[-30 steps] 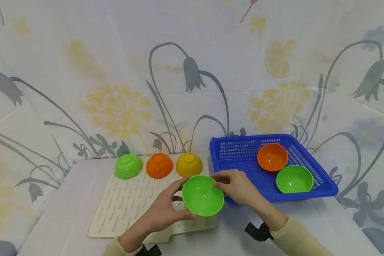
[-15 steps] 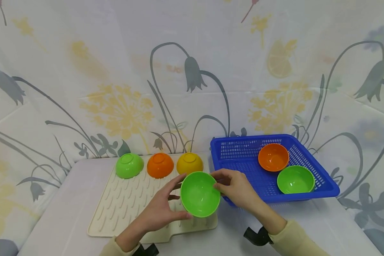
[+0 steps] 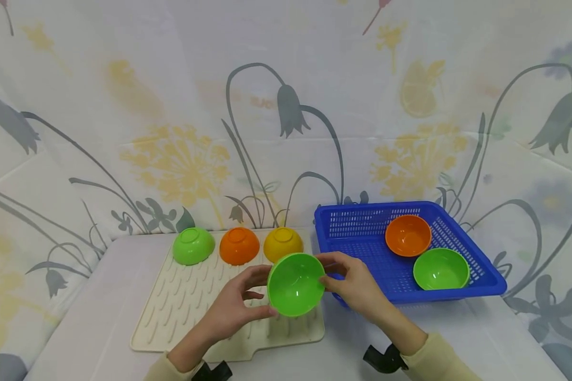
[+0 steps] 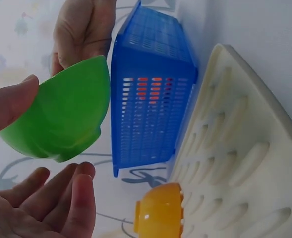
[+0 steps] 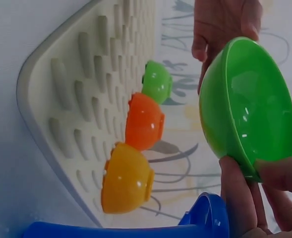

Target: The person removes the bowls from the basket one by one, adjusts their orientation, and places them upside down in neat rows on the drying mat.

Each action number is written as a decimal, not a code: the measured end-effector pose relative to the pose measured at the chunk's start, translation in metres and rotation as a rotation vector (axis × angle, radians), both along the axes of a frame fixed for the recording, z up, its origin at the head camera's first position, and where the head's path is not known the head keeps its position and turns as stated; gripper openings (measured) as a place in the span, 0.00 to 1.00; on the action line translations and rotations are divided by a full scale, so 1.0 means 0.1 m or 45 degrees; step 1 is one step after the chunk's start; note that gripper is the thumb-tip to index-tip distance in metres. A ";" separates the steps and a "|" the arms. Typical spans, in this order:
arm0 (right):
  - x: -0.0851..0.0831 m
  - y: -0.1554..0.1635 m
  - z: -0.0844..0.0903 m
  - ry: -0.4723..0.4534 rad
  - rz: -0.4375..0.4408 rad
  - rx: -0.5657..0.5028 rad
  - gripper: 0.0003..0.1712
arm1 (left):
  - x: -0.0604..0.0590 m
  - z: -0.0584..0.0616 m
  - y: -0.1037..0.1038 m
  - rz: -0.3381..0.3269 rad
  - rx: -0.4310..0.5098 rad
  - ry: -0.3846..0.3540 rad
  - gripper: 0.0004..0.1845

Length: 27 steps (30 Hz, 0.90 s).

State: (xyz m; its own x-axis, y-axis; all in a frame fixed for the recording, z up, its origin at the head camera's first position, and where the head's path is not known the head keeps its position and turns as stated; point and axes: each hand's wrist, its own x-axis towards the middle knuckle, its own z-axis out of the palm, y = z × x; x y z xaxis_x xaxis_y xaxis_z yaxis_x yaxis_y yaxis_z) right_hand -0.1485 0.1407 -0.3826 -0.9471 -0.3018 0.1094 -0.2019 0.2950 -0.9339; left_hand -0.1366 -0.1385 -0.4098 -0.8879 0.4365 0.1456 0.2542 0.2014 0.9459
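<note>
Green bowl (image 3: 295,284) was held tilted (opening toward the head camera) above the drying mat's (image 3: 190,312) right edge, beside the blue basket (image 3: 357,222). Right hand (image 3: 357,283) pinched its rim with curled fingers; left hand (image 3: 233,309) gripped the opposite side, thumb below, fingers behind.

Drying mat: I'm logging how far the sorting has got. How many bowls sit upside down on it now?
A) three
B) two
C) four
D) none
A: a green bowl, an orange bowl and a yellow bowl stand rim down along the far edge of the mat; the other green bowl is held above it in both hands.
</note>
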 end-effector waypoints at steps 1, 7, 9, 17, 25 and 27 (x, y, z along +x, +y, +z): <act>0.00 0.00 0.00 -0.005 0.011 -0.022 0.22 | 0.00 -0.01 0.00 -0.003 0.015 -0.001 0.38; 0.01 0.01 -0.03 -0.059 0.050 -0.104 0.22 | 0.02 -0.01 -0.02 -0.016 0.075 0.033 0.35; 0.00 0.01 -0.04 -0.068 0.055 -0.105 0.23 | 0.02 -0.01 -0.03 -0.009 0.081 0.077 0.35; -0.01 0.02 -0.02 -0.130 0.172 -0.118 0.30 | 0.01 0.04 -0.07 0.034 0.096 0.252 0.37; -0.02 0.03 0.04 -0.184 0.278 -0.050 0.32 | -0.02 0.04 -0.09 0.008 -0.020 0.533 0.37; -0.02 0.02 0.04 -0.194 0.279 -0.031 0.32 | -0.01 0.04 -0.09 0.001 -0.081 0.609 0.36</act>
